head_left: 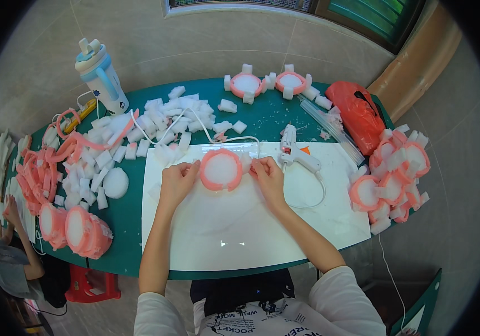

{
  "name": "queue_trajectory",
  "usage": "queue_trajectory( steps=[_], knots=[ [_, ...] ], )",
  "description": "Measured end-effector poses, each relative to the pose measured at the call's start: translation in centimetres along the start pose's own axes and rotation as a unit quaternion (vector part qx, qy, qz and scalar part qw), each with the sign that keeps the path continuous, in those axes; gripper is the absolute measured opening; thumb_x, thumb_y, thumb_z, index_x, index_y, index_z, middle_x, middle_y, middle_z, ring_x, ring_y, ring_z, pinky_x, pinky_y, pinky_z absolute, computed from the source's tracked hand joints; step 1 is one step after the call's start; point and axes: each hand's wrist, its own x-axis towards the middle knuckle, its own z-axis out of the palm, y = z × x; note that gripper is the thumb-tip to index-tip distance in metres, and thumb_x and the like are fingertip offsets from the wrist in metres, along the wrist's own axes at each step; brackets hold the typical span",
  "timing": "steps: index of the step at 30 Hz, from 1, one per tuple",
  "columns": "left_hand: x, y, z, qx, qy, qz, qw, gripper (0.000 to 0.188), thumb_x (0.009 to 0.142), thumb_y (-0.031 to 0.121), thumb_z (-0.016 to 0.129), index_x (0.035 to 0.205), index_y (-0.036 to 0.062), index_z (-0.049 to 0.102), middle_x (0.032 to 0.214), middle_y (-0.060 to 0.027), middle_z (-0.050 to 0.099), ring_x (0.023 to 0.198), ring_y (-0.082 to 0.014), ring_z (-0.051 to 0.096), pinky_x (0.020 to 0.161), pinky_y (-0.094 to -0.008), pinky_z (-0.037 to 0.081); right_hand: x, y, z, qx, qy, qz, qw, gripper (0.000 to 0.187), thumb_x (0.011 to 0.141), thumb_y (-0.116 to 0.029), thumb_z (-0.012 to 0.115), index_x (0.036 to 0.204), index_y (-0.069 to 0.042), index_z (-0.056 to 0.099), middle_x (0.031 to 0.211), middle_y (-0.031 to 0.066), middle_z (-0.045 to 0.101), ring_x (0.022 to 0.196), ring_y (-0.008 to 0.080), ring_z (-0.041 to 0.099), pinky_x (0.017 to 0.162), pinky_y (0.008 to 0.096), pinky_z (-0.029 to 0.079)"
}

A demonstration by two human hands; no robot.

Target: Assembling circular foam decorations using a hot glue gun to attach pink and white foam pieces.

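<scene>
In front of me is a round white foam disc (221, 168) with a pink foam rim (226, 186), over a white board (206, 235). My left hand (178, 182) is closed at the rim's left side, its fingertips pinching the edge. My right hand (269, 180) pinches a small white foam block (246, 163) against the rim's right side. Just beyond that hand a white glue gun (299, 152) rests on the board, its cord curling below it.
White foam blocks (156, 120) and pink foam strips (38, 173) heap at the left, beside stacked pink-rimmed discs (86, 231). Finished-looking pieces (391, 179) pile at right, near a red bag (355, 115) and clear glue sticks (329, 127). A bottle (101, 78) stands far left. Another person's arm (24, 241) shows leftward.
</scene>
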Motion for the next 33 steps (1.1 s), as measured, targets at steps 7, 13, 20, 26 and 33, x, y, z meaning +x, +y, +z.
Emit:
queue_trajectory(
  steps=[7,13,20,26,33],
  knots=[
    [-0.1,-0.2,0.0,0.012,-0.001,0.014,1.0,0.043,0.079,0.035,0.056,0.08,-0.0069,0.063,0.052,-0.012,0.056,0.045,-0.0143,0.048,0.046,-0.0277,0.037,0.0,0.2,0.0,-0.007,-0.004,-0.009,1.0,0.019,0.083,-0.018,0.056,0.084,0.001,0.053,0.072,0.0054,0.06,0.067,0.007,0.054,0.061,0.0197,0.041],
    [-0.1,0.1,0.0,0.011,-0.002,0.013,1.0,0.043,0.08,0.035,0.054,0.08,-0.0066,0.063,0.052,-0.0127,0.055,0.045,-0.0157,0.048,0.046,-0.0283,0.037,0.0,0.1,-0.1,-0.032,-0.011,-0.022,0.999,0.019,0.081,-0.016,0.059,0.087,0.001,0.052,0.076,0.0052,0.06,0.068,0.0068,0.054,0.063,0.0191,0.042],
    [0.0,-0.1,0.1,0.017,0.0,0.02,1.0,0.042,0.08,0.035,0.054,0.079,-0.0066,0.063,0.051,-0.013,0.054,0.044,-0.0156,0.047,0.046,-0.0285,0.037,-0.2,-0.5,-0.1,-0.032,-0.021,-0.018,0.999,0.019,0.08,-0.014,0.059,0.088,0.001,0.052,0.076,0.0053,0.059,0.068,0.0069,0.054,0.064,0.0189,0.042],
    [0.0,-0.2,0.1,0.02,0.002,0.022,1.0,0.042,0.079,0.035,0.055,0.077,-0.0067,0.062,0.049,-0.0121,0.053,0.043,-0.0156,0.046,0.045,-0.0286,0.036,-0.2,-0.3,0.0,-0.035,-0.02,-0.027,0.999,0.02,0.079,-0.014,0.06,0.09,0.0,0.051,0.076,0.0058,0.059,0.068,0.0075,0.054,0.062,0.0194,0.042],
    [-0.1,0.0,0.1,0.026,0.01,0.029,0.999,0.041,0.079,0.034,0.056,0.076,-0.0064,0.062,0.048,-0.0115,0.053,0.042,-0.016,0.048,0.045,-0.0287,0.036,-0.8,-1.7,0.1,-0.131,-0.038,-0.104,0.985,0.034,0.079,-0.009,0.057,0.111,-0.005,0.046,0.077,0.0093,0.058,0.067,0.0119,0.056,0.064,0.0234,0.046]
  ],
)
